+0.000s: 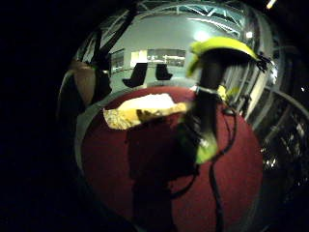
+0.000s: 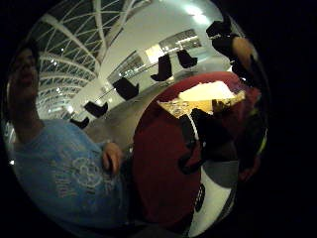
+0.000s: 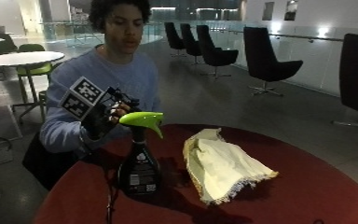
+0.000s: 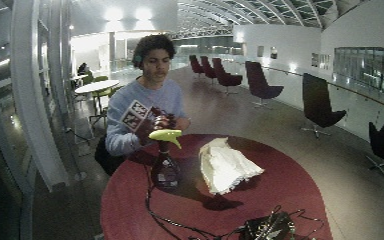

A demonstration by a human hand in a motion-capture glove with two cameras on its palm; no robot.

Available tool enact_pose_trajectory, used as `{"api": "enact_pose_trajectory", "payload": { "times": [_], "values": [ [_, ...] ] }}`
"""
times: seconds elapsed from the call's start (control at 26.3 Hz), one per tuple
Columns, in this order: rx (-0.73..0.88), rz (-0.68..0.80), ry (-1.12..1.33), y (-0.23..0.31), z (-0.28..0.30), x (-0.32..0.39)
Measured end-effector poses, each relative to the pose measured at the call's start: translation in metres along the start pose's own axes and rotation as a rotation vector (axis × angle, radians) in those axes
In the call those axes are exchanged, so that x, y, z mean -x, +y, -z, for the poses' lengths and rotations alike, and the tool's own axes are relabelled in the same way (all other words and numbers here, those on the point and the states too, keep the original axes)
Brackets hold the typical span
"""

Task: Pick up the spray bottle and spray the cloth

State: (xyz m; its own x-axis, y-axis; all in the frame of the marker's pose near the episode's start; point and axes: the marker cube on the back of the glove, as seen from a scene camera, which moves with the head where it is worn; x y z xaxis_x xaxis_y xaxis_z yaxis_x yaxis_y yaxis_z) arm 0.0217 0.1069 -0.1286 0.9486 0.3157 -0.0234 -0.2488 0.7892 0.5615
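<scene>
A dark spray bottle (image 3: 139,168) with a lime-green trigger head stands upright on the round red table (image 3: 303,196), close to the person. My gloved right hand (image 3: 106,119) hovers just behind the green head at its height, fingers relaxed, holding nothing. A cream cloth with a fringed edge (image 3: 222,163) lies crumpled on the table just right of the bottle. In the little finger side palm view the bottle (image 1: 207,96) rises a short way in front of the palm, with the cloth (image 1: 145,111) behind it. The wide view shows bottle (image 4: 165,167), cloth (image 4: 224,165) and hand (image 4: 155,125).
A black cable runs from the bottle's foot along the table to a black device (image 4: 268,227) at the near edge. The person's bare hand (image 2: 113,156) rests at the table's rim by their body. Dark chairs (image 3: 266,60) stand well behind the table.
</scene>
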Motion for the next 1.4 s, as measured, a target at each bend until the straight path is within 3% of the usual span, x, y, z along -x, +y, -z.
{"api": "enact_pose_trajectory", "payload": {
  "times": [0.19,0.72,1.1,1.4],
  "values": [
    [0.085,-0.071,0.051,0.013,0.012,-0.004],
    [0.403,0.114,0.108,-0.015,-0.025,0.058],
    [0.336,0.059,0.167,-0.011,0.013,0.036],
    [0.195,-0.213,0.05,0.006,0.043,-0.032]
  ]
}}
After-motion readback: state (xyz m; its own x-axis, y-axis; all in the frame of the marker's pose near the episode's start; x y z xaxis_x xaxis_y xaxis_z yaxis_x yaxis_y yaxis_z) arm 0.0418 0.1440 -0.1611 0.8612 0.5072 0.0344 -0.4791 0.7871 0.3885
